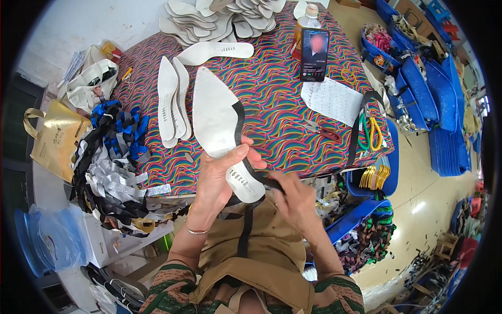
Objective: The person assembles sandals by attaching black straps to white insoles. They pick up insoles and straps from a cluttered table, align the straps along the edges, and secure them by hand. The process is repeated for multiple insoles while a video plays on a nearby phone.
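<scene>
Patterned tabletop (286, 133) edge behind insole (213, 112), left fingers (237, 154) clamped around it, right fingers (286, 183) clamped on black strip (267, 181).

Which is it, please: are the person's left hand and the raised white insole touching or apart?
Touching: the head view shows the left hand gripping the raised white insole, its thumb lying across the face.

I see the left hand (215, 174) turned palm inward and gripping, thumb on top, fingers curled underneath, its forearm (191, 240) slanting upward. Just beside it, the right hand (297, 203) pinches, back upward, fingers bent, the right forearm (325, 254) angled inward.
</scene>
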Demonstrator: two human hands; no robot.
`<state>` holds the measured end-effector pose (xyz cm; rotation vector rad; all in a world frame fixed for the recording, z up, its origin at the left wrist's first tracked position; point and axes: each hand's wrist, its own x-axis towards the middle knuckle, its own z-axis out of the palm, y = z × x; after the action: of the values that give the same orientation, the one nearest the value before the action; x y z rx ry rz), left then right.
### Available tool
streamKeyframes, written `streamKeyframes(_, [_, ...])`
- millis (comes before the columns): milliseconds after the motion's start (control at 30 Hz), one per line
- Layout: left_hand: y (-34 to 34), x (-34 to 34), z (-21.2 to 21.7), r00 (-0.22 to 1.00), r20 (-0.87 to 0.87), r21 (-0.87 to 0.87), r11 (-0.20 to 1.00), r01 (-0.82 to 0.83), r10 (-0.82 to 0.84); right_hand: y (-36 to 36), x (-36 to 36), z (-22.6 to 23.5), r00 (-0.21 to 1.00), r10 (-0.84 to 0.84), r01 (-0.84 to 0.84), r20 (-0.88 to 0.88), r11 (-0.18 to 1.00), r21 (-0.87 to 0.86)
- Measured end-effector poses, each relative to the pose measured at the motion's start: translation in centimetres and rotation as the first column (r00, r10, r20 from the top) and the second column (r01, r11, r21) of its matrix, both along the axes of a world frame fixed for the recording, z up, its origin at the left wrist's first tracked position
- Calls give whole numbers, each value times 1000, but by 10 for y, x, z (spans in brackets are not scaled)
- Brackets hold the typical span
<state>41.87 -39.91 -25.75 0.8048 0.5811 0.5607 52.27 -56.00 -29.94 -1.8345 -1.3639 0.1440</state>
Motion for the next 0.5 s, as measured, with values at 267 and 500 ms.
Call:
streamKeyframes(267, [0,-2,8,983,175,-180,983,-28,60,-17,-3,-8,992,102,-111,73,985,135])
streamKeyframes(500, [5,-5,4,912,399,-316,948,35,99,-22,-18,3,984,139,-113,-110,971,213])
